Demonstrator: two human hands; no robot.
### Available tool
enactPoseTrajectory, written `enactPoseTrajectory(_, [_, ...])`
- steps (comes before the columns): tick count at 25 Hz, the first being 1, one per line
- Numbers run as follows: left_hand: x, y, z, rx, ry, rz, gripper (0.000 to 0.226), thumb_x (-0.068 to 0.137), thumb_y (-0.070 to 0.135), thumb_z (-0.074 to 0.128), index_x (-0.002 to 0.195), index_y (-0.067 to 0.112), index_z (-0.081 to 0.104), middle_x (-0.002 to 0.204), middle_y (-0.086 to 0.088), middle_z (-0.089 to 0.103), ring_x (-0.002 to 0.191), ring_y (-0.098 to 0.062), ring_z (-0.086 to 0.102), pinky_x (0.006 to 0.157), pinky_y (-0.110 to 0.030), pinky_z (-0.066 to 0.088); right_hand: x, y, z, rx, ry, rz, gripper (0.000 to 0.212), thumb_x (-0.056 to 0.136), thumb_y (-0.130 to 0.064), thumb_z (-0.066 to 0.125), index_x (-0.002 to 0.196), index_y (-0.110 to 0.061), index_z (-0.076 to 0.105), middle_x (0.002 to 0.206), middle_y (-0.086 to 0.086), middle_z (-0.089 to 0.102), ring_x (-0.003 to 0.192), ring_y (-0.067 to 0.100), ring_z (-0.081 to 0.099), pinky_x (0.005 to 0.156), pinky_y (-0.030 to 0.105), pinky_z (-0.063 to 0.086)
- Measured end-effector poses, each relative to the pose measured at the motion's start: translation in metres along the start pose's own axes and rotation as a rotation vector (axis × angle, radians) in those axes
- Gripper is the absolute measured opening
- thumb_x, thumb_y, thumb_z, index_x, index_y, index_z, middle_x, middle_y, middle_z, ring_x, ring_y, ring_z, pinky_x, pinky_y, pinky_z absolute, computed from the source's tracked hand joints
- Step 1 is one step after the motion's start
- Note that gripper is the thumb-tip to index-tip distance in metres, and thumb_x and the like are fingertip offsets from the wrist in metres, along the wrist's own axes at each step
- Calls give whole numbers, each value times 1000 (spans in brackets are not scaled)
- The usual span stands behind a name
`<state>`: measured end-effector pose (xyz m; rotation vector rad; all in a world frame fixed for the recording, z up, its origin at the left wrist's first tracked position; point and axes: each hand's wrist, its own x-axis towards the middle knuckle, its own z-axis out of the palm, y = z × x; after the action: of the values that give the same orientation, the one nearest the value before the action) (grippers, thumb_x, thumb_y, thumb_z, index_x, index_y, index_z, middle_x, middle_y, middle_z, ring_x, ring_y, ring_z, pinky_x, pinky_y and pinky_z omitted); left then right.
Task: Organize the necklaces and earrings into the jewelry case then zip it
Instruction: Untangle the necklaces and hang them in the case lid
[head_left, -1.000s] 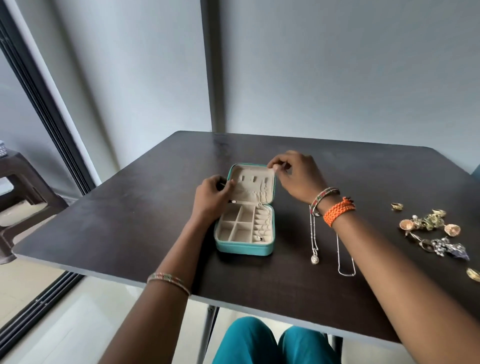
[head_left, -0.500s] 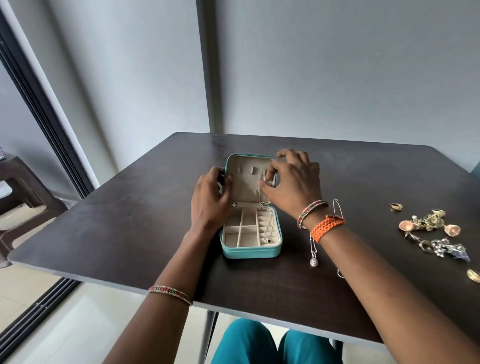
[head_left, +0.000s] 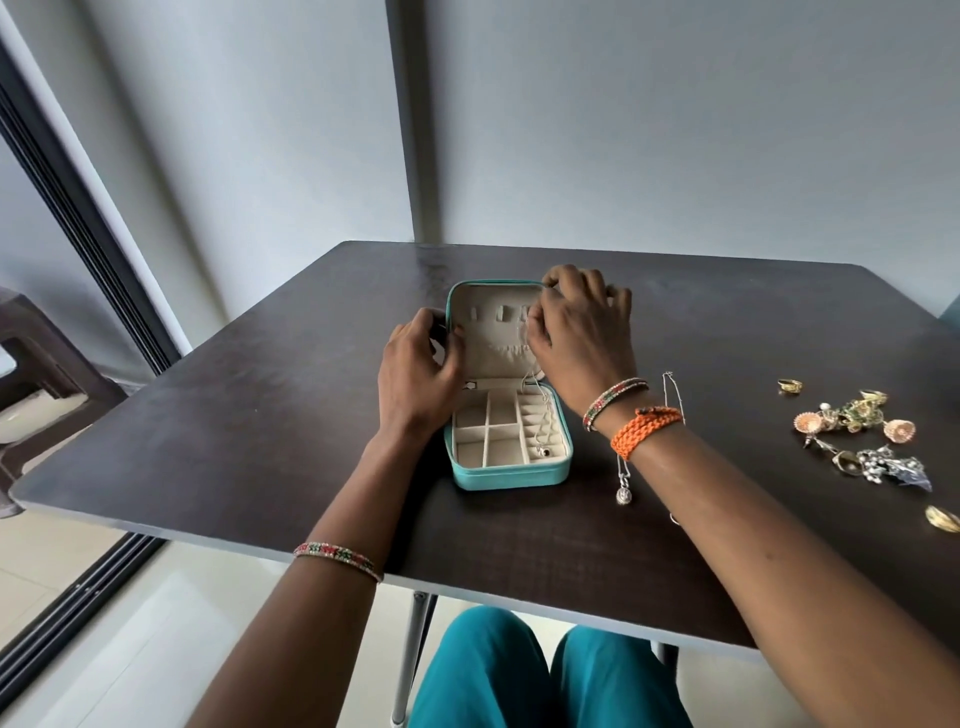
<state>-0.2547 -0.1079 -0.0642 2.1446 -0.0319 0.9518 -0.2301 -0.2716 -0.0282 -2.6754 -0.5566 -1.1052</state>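
Home room: dark table (head_left: 260, 415), tiled floor (head_left: 130, 623), sliding door track (head_left: 78, 587), plastic stool (head_left: 36, 364).

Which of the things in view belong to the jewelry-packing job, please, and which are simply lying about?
Job:
- teal jewelry case, open
- necklace in case
- pendant necklace on table
- earring pile
- left hand, steadying lid
- right hand, at lid

Lying about:
- brown stool
- table

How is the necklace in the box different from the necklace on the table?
The necklace in the box hangs from the lid of the teal case, pinched by the right hand; the necklace on the table lies loose, partly under the arm. Its pendant looks bigger. Both are thin silver chains.
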Motion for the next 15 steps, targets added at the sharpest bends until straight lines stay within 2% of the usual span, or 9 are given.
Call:
enactPoseTrajectory(2, [0,0,1,-1,-25,15,22,85,32,49,87,14,60,72,8,52,74,-17,48,61,-28,33,0,-1,-4,69,-34,39,18,91,-17,53,98,-3,61,106,12,55,89,31,58,75,42,43])
enactPoseTrajectory(5, [0,-1,2,-50,-65,45,29,86,38,49,92,15,65,76,7,60,76,-16,52,61,-28,36,-1,1,-7,139,-75,106,17,97,-19,46,100,-4,55,110,10,51,79,30,63,66,37,46])
enactPoseTrajectory(9, [1,-3,2,-147,-68,48,27,88,36,51,99,18,68,77,5,65,73,-15,56,61,-28,40,-5,3,-5,157,61,77,14,93,-19,53,93,-5,57,104,10,55,72,28,62,57,28,36])
enactPoseTrajectory(12, [1,0,0,-204,-48,-13,24,89,30,52,97,15,69,73,6,62,65,-2,51,59,-23,39,-4,1,-4,230,151,46,9,88,-15,56,87,-6,57,100,11,58,71,29,60,58,28,36])
enactPoseTrajectory(15, [3,0,-2,-379,-66,-174,18,89,23,57,94,13,71,74,3,64,61,5,51,59,-15,42,-5,3,-2,416,198,5,5,84,-12,59,85,-6,59,102,11,58,85,27,59,69,32,45])
